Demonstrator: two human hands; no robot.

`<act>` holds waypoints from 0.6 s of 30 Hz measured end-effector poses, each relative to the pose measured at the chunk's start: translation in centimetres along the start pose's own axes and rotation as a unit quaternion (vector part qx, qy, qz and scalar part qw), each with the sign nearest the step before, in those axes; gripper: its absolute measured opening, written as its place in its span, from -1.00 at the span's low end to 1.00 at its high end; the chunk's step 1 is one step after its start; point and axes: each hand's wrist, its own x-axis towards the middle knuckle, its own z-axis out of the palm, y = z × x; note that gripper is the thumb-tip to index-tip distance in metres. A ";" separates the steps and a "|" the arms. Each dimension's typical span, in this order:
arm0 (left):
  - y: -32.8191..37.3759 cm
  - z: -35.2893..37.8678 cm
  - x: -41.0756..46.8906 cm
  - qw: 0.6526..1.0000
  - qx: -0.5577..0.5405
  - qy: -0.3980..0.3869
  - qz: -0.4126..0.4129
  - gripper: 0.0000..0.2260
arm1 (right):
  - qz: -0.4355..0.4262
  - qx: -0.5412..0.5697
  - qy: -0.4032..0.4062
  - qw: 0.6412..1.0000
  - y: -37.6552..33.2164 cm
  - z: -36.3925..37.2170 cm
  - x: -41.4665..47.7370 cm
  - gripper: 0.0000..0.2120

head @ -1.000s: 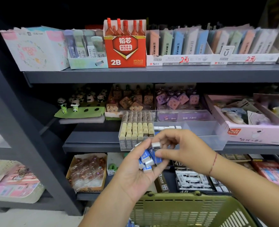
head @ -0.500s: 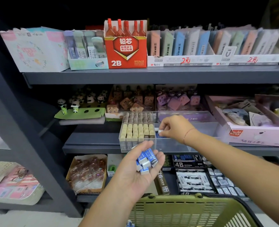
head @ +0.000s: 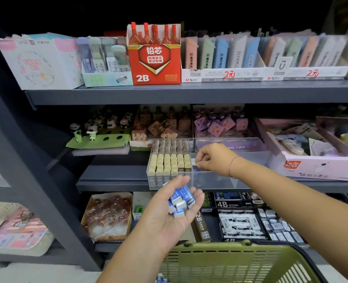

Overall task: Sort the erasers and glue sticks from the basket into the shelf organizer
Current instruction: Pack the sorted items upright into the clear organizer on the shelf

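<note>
The right hand (head: 214,159) has carried a small white eraser (head: 194,162) from the left palm into the clear plastic shelf organizer (head: 240,180). Its curled fingers pinch the piece beside the cream-capped sticks (head: 170,160), so it looks nearly placed. The left hand (head: 169,215), cupped palm-up, cradles the blue-and-white sleeved erasers (head: 181,201) above the green plastic basket (head: 230,264). Readable: "2B" and "5PCSx12" on the red carton (head: 154,62), "M&G" and "2元" on the white trays (head: 226,75), and "4B" on the packs (head: 224,204) below.

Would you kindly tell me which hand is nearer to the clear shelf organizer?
Right. The right hand reaches into the right compartment of the clear shelf organizer, pinching a small white eraser; the left hand holds blue erasers below and in front of it.
</note>
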 end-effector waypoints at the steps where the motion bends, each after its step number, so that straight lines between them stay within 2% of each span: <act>1: 0.0 0.0 0.0 1.000 0.000 0.000 0.000 -0.58 | -0.002 0.004 -0.005 1.000 0.0 -0.2 -0.2 -0.95; 6: 0.0 -0.2 0.1 1.000 -0.002 -0.007 -0.004 -0.60 | -0.018 -0.005 -0.007 1.000 -0.1 -1.2 -1.1 -0.90; 9: 0.1 -0.2 0.1 1.000 -0.001 -0.014 -0.008 -0.56 | -0.052 0.079 0.039 0.995 -1.3 -1.6 -2.7 -0.95; 12: 0.1 -0.2 0.1 1.000 -0.001 -0.029 -0.002 -0.49 | -0.081 0.190 -0.009 0.978 -3.2 -1.5 -5.5 -0.94; 15: -0.1 -0.2 0.1 0.999 0.014 -0.040 0.008 -0.46 | -0.044 0.217 -0.048 0.974 -4.0 -0.2 -7.5 -0.86; 18: -0.5 -0.3 0.1 0.999 0.032 -0.041 0.000 -0.54 | -0.010 0.215 -0.066 0.974 -4.2 0.8 -7.9 -0.86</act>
